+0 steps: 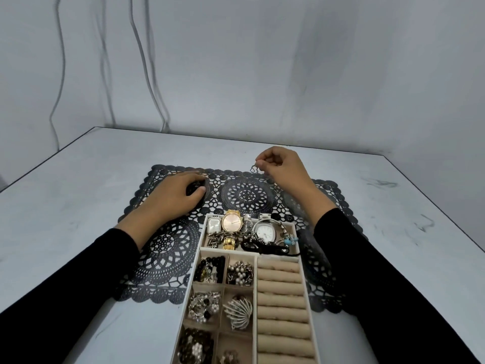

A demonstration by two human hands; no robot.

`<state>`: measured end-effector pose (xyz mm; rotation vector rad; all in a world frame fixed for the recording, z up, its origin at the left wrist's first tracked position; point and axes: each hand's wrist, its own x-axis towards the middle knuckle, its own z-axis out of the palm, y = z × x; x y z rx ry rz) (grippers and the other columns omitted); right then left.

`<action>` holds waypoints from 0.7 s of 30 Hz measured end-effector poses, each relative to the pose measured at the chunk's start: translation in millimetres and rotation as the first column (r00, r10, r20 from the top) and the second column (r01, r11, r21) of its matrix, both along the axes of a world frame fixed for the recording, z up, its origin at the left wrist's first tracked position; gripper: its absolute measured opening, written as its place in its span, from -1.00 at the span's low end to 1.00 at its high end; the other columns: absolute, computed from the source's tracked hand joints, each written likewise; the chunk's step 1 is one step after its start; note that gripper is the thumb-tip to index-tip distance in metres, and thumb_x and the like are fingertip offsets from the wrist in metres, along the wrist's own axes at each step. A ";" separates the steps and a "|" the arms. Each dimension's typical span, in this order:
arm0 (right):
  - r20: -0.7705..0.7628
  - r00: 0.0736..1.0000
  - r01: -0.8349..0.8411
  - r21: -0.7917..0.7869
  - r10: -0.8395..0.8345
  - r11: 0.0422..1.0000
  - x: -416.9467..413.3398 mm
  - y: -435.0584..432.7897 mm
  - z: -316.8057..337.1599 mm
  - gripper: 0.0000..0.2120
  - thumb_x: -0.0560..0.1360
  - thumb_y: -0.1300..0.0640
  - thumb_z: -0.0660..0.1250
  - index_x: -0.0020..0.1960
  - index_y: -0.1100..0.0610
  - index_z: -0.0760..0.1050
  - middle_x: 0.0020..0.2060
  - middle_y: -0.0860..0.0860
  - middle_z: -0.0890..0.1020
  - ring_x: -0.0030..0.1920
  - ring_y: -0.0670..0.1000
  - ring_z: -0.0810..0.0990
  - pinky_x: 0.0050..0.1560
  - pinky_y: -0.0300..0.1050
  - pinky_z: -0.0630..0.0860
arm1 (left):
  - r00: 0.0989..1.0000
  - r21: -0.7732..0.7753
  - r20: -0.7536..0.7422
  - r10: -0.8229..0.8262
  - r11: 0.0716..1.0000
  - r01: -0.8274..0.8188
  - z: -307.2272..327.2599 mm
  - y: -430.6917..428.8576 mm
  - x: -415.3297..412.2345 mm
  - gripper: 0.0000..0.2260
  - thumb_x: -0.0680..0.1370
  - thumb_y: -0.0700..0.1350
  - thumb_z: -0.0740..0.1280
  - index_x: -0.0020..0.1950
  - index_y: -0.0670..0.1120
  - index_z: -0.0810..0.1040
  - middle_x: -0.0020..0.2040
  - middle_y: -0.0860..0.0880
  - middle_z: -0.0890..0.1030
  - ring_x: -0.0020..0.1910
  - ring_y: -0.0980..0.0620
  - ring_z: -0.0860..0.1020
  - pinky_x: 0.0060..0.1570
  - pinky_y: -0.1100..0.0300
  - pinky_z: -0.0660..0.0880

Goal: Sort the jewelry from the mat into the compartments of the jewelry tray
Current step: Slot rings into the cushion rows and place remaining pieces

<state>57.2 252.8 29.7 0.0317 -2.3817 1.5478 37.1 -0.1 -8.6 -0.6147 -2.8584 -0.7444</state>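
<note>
A black lace mat [244, 193] lies on the table. On its near part stands the beige jewelry tray [256, 258]. The tray's far compartment holds watches [232, 223]; small left compartments hold beads, earrings and a silver brooch [238, 312]; the right side has bare ring rolls [280, 298]. My right hand [282, 166] hovers over the mat's far edge and pinches a small silver ring-like piece [253, 168] between thumb and fingertips. My left hand [181, 191] rests on the mat's far left with fingers curled down; what lies under them is hidden.
The mat and tray sit on a pale grey table [78, 179] with dark edges. A grey wall stands behind it, with cables [147, 74] hanging down at the left.
</note>
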 end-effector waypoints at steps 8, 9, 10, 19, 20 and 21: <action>0.033 0.996 -0.083 -0.028 0.084 0.996 65.7 -10.2 20.9 -0.89 0.50 0.24 0.38 0.00 0.25 0.58 -0.18 0.11 0.64 -0.24 -0.09 0.58 -0.19 -0.34 0.53 | 0.997 -0.049 0.060 0.038 0.998 -0.035 2.3 -10.8 40.3 -0.58 0.63 0.08 0.22 0.48 0.03 0.40 0.53 0.02 0.33 0.49 -0.04 0.30 0.45 0.01 0.24; 0.035 0.995 -0.097 -0.016 0.097 0.995 72.9 -11.4 22.6 -0.90 0.50 0.23 0.38 -0.01 0.24 0.58 -0.19 0.10 0.64 -0.23 -0.07 0.58 -0.16 -0.30 0.54 | 0.997 -0.056 0.057 0.042 0.998 -0.039 2.1 -12.4 46.0 -0.58 0.63 0.08 0.22 0.48 0.03 0.40 0.53 0.01 0.33 0.49 -0.05 0.31 0.44 0.01 0.25; 0.037 0.993 -0.111 0.000 0.111 0.994 79.6 -12.4 23.6 -0.92 0.50 0.22 0.39 -0.03 0.21 0.59 -0.20 0.09 0.64 -0.21 -0.05 0.59 -0.15 -0.25 0.55 | 0.998 -0.061 0.052 0.046 0.997 -0.043 2.1 -13.4 51.5 -0.58 0.63 0.08 0.22 0.47 0.02 0.40 0.52 0.01 0.34 0.48 -0.06 0.33 0.44 0.00 0.27; 0.018 0.985 -0.170 -0.005 0.170 0.985 139.1 -21.0 22.1 -0.96 0.46 0.16 0.44 -0.09 0.09 0.63 -0.18 0.12 0.65 -0.20 -0.05 0.59 -0.05 -0.12 0.58 | 0.998 -0.051 0.051 0.045 0.998 -0.043 1.3 -22.9 96.1 -0.59 0.64 0.06 0.22 0.47 0.00 0.40 0.52 -0.02 0.35 0.47 -0.07 0.34 0.43 0.01 0.27; 0.019 0.985 -0.173 -0.006 0.173 0.985 144.4 -21.9 21.1 -0.95 0.46 0.17 0.44 -0.08 0.09 0.63 -0.19 0.11 0.65 -0.21 -0.07 0.58 -0.06 -0.14 0.57 | 0.998 -0.050 0.048 0.047 0.998 -0.045 0.7 -23.4 101.1 -0.59 0.64 0.06 0.22 0.47 0.00 0.40 0.52 -0.02 0.35 0.47 -0.07 0.34 0.43 0.02 0.28; 0.020 0.984 -0.178 -0.007 0.178 0.984 150.2 -23.1 21.0 -0.94 0.46 0.18 0.44 -0.07 0.12 0.63 -0.19 0.10 0.64 -0.24 -0.08 0.57 -0.08 -0.15 0.55 | 0.998 -0.048 0.042 0.046 0.998 -0.044 0.3 -23.9 105.9 -0.59 0.64 0.06 0.22 0.47 0.00 0.40 0.51 -0.01 0.35 0.46 -0.06 0.35 0.42 0.03 0.28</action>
